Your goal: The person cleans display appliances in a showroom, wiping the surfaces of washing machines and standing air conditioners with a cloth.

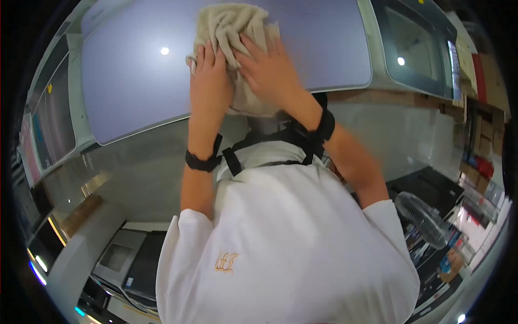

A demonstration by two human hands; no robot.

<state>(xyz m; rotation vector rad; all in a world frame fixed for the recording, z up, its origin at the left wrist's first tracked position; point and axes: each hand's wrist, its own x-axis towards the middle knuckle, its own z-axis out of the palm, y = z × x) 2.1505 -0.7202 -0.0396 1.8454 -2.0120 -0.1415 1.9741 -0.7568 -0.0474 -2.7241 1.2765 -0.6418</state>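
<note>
Left hand (209,86) and right hand (272,81) lie open, fingers spread, on the beige cloth (231,24) bunched across the bluish panel (135,75) to its near edge; I judge this wiping, the next stroke calling for even pressure.

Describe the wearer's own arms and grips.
Short, loose white sleeves; forearms bare below them except for one black wristband at each wrist, left and right. Left grip and right grip are ungloved human hands.
</note>
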